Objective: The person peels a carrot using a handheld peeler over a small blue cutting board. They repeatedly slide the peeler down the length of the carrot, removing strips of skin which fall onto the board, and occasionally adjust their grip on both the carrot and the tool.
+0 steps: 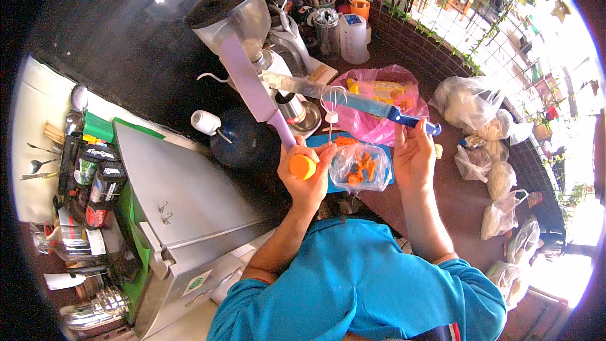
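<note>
My left hand (304, 173) is closed around the handle of a purple knife (247, 85), its broad blade pointing up. A round orange piece (303, 167), looking like a carrot seen end-on, is in the same hand. A thin tool with a white wire loop (332, 108) rises from near its fingertips. My right hand (413, 158) pinches the blue handle of a long knife (360, 102), whose blade stretches leftward. Between and below my hands, a clear plastic bag (379, 175) with orange carrot pieces (361, 168) lies on a blue cutting board (336, 184).
Beyond the board lies a pink plastic bag (410, 85) with a yellow packet. A coffee grinder (230, 9) stands at back left, above a grey fridge (183, 183). Several clear bags (470, 104) line the mesh wall at right. A white jug (353, 41) stands behind.
</note>
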Action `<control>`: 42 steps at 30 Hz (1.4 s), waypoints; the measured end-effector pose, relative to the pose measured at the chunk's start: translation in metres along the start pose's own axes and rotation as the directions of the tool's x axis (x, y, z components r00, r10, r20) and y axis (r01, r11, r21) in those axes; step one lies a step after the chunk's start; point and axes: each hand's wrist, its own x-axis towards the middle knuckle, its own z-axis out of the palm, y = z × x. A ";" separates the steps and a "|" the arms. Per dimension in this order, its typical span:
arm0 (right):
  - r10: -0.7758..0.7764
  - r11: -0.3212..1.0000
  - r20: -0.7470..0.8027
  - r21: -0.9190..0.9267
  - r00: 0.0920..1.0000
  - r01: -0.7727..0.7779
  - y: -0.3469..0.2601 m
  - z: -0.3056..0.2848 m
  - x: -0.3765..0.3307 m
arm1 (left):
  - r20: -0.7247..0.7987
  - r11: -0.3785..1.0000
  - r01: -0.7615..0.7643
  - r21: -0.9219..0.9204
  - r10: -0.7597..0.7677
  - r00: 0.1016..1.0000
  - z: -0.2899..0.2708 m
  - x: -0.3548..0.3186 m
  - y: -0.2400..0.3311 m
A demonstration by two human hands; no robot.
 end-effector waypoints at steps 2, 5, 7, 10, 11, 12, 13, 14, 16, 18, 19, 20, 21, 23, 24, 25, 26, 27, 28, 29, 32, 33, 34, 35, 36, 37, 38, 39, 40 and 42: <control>-0.139 0.989 0.090 -0.032 0.986 0.142 -0.002 0.009 -0.003 | 0.036 0.999 -0.009 0.032 0.008 0.999 -0.008 -0.002 0.001; -0.211 0.976 0.101 -0.021 0.972 0.215 -0.010 0.002 -0.001 | 0.066 0.998 -0.036 0.057 0.032 0.997 -0.013 -0.002 -0.001; -0.270 0.960 0.154 -0.034 0.950 0.279 -0.016 0.008 -0.004 | 0.019 0.998 -0.042 0.051 0.041 0.999 -0.013 -0.001 0.001; -0.327 0.930 0.214 -0.103 0.921 0.354 -0.031 0.007 -0.005 | 0.002 0.997 -0.028 0.068 0.028 1.000 -0.019 0.002 0.006; -0.390 0.898 0.219 -0.124 0.895 0.422 -0.033 0.012 -0.004 | 0.001 0.997 -0.030 0.068 0.030 1.000 -0.023 0.003 0.008; -0.400 0.893 0.231 -0.119 0.887 0.434 -0.042 0.019 -0.007 | 0.031 0.993 -0.033 0.109 0.030 0.999 -0.028 0.005 0.010; -0.409 0.888 0.243 -0.117 0.880 0.445 -0.051 0.024 -0.009 | -0.008 0.996 0.029 0.090 -0.028 1.000 -0.027 0.006 0.017; -0.414 0.889 0.212 -0.114 0.885 0.443 -0.060 0.021 -0.006 | -0.048 0.994 0.089 0.064 -0.086 0.995 -0.026 0.008 0.025; -0.415 0.882 0.261 -0.122 0.872 0.456 -0.074 0.029 -0.007 | -0.036 0.994 0.112 0.002 -0.112 0.993 -0.027 0.009 0.030; -0.459 0.861 0.216 -0.130 0.862 0.492 -0.089 0.014 0.005 | -0.009 0.987 0.148 -0.056 -0.148 0.989 -0.028 0.009 0.032; -0.528 0.765 0.193 -0.315 0.827 0.561 -0.094 0.006 0.008 | 0.001 0.986 0.163 -0.046 -0.163 0.987 -0.030 0.008 0.032; -0.560 0.704 0.189 -0.404 0.807 0.584 -0.098 0.002 0.010 | 0.016 0.982 0.176 -0.073 -0.175 0.984 -0.029 0.008 0.037; -0.592 0.637 0.183 -0.491 0.785 0.594 -0.101 0.001 0.011 | 0.032 0.977 0.188 -0.099 -0.186 0.982 -0.028 0.008 0.039; -0.541 0.764 0.162 -0.315 0.825 0.563 -0.104 0.003 0.007 | 0.064 0.975 0.213 -0.058 -0.209 0.976 -0.038 0.004 0.028; -0.480 0.854 0.164 -0.137 0.862 0.502 -0.106 0.009 0.002 | 0.084 0.973 0.225 -0.042 -0.221 0.972 -0.040 0.003 0.026; -0.483 0.852 0.162 -0.141 0.861 0.505 -0.107 0.002 0.005 | 0.103 0.971 0.237 -0.024 -0.233 0.967 -0.042 0.003 0.025; -0.538 0.786 0.124 -0.285 0.834 0.549 -0.109 -0.011 0.013 | 0.104 0.968 0.244 -0.052 -0.238 0.966 -0.042 0.002 0.026; -0.485 0.840 0.163 -0.187 0.859 0.509 -0.107 -0.004 0.008 | 0.106 0.965 0.249 -0.078 -0.240 0.965 -0.041 0.004 0.029; -0.430 0.886 0.201 -0.094 0.880 0.454 -0.105 0.002 0.003 | 0.085 0.948 0.282 -0.146 -0.272 0.958 -0.038 0.004 0.034; -0.433 0.884 0.199 -0.095 0.879 0.457 -0.105 -0.001 0.004 | 0.089 0.947 0.285 -0.148 -0.274 0.958 -0.038 0.004 0.033; -0.398 0.902 0.183 -0.101 0.899 0.420 -0.102 -0.010 0.006 | 0.098 0.955 0.274 -0.116 -0.264 0.960 -0.041 0.003 0.032; -0.387 0.905 0.138 -0.135 0.912 0.404 -0.099 -0.009 0.004 | 0.080 0.961 0.247 -0.125 -0.238 0.968 -0.041 0.003 0.033; -0.375 0.907 0.091 -0.168 0.922 0.386 -0.095 -0.008 0.002 | 0.062 0.967 0.219 -0.132 -0.213 0.975 -0.041 0.003 0.033; -0.377 0.906 0.089 -0.170 0.922 0.387 -0.092 -0.008 0.000 | 0.064 0.966 0.222 -0.133 -0.215 0.974 -0.042 0.003 0.031; -0.303 0.938 0.074 -0.150 0.950 0.311 -0.090 -0.007 -0.001 | 0.062 0.972 0.201 -0.123 -0.195 0.979 -0.043 0.003 0.028; -0.227 0.964 0.061 -0.129 0.972 0.233 -0.088 -0.007 -0.002 | 0.059 0.977 0.180 -0.113 -0.175 0.983 -0.043 0.003 0.026; -0.216 0.965 0.036 -0.144 0.976 0.219 -0.085 -0.010 -0.003 | 0.050 0.966 0.226 -0.124 -0.221 0.974 -0.042 0.002 0.028; -0.220 0.964 0.035 -0.144 0.975 0.223 -0.082 -0.018 -0.002 | 0.054 0.966 0.226 -0.126 -0.221 0.974 -0.041 0.002 0.028; -0.159 0.978 -0.003 -0.135 0.987 0.158 -0.080 -0.028 -0.001 | 0.055 0.968 0.231 -0.100 -0.226 0.973 -0.041 0.002 0.028; -0.128 0.983 -0.082 -0.142 0.988 0.116 -0.073 -0.031 -0.006 | 0.061 0.968 0.240 -0.076 -0.235 0.970 -0.043 0.001 0.027</control>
